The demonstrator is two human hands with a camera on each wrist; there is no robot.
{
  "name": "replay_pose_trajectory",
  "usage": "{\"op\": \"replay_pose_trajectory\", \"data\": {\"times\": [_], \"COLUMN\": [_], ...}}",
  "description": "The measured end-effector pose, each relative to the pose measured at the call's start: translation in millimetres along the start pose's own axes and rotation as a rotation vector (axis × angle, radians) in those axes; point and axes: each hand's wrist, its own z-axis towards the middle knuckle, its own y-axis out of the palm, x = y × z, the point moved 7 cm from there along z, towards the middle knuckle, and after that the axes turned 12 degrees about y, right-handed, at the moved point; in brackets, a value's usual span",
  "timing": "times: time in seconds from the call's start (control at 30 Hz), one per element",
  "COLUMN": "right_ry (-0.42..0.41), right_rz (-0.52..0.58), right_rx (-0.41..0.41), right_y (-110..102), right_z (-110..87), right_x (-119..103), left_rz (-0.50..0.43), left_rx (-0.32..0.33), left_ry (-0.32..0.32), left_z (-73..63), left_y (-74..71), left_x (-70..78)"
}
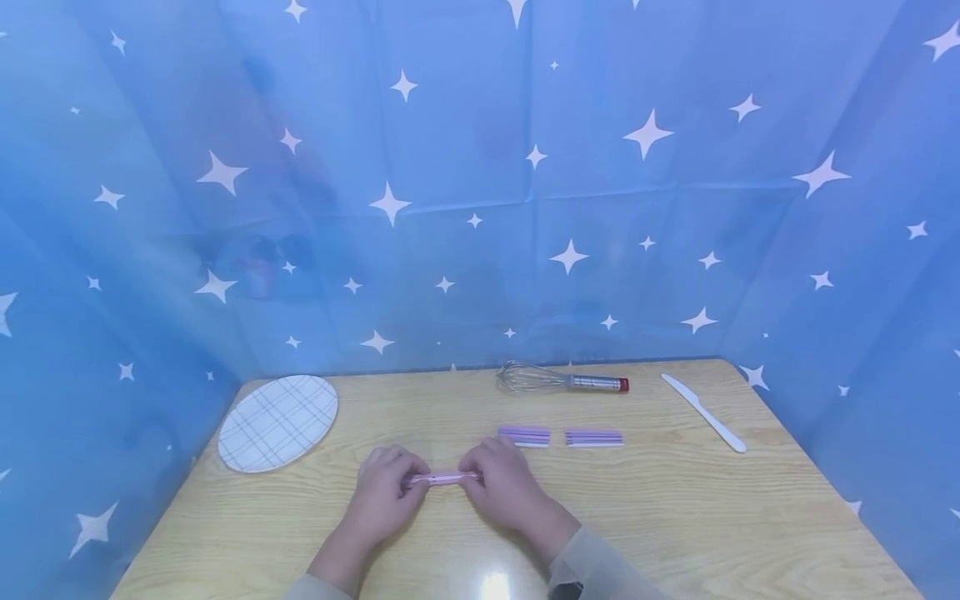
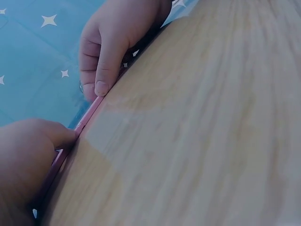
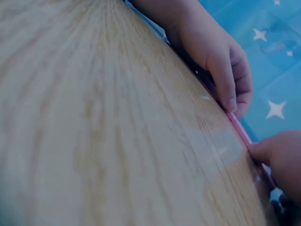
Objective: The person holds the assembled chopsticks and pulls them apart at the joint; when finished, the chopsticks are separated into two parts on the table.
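Between the two hands a thin pink stick (image 1: 446,479) lies crosswise, low at the tabletop. In the head view I cannot tell whether it is one stick or a few side by side. My left hand (image 1: 384,492) pinches its left end between thumb and curled fingers. The right hand (image 1: 504,483) pinches the other end the same way. Both wrist views show the stick, as a pink length (image 2: 89,113) and a pink strip (image 3: 240,129), bridging the thumbs. Just beyond the right hand are two rows of thin pink and purple sticks (image 1: 524,437), the second row (image 1: 594,437) farther right.
On the wooden table (image 1: 712,517), an oval white plate with a checked pattern (image 1: 279,423) sits at the back left. A whisk (image 1: 562,381) lies along the back edge, and a white knife (image 1: 703,412) lies at the right. A blue starred cloth (image 1: 465,167) hangs behind.
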Motion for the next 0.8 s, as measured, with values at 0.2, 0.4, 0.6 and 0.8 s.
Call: {"op": "replay_pose_trajectory", "data": {"times": [0.2, 0.4, 0.6, 0.8], "right_ry": [0.051, 0.066, 0.078, 0.079], "right_rz": [0.066, 0.106, 0.133, 0.149], "right_rx": [-0.015, -0.031, 0.001, 0.042], "right_y": [3.2, -1.6, -3.4, -4.4], "right_z": [2.8, 3.8, 0.6, -1.3], "right_x": [5.5, 4.6, 3.4, 5.2], "left_rz": [0.003, -0.007, -0.012, -0.043], "left_rx": [-0.013, -0.005, 0.012, 0.068], "left_ry": [-0.002, 0.011, -0.008, -0.05], "left_z": [-0.9, 0.7, -0.4, -0.2], "left_y": [1.1, 1.4, 0.9, -2.3], "left_x": [-1.3, 0.7, -0.4, -2.1]}}
